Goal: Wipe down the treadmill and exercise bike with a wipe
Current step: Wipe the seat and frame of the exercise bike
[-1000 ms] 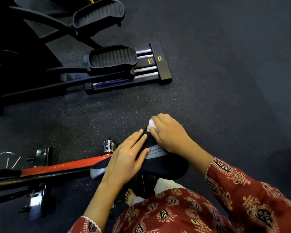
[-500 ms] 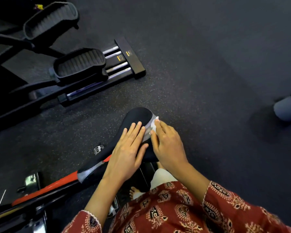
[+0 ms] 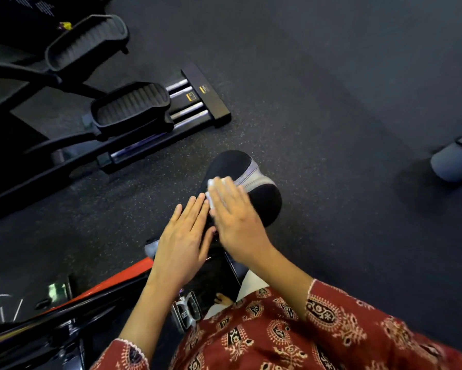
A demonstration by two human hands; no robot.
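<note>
The exercise bike's black saddle (image 3: 264, 201) with a grey stripe sits in the middle of the view, above the bike's red frame (image 3: 123, 276). My right hand (image 3: 238, 217) lies flat on the saddle, fingers straight, pressing a white wipe (image 3: 211, 193) that peeks out under the fingertips. My left hand (image 3: 184, 241) rests flat beside it on the saddle's narrow front part, fingers straight. A silver pedal (image 3: 186, 311) shows below the saddle.
An elliptical machine with two black foot pedals (image 3: 129, 108) and a rail base (image 3: 198, 102) stands at the upper left on the dark rubber floor. A grey shoe of another person (image 3: 456, 158) is at the right edge.
My right hand has slid with the wipe from the saddle's right side onto its top, fingers now flat. The left hand stays on the front part. The view shifted.
</note>
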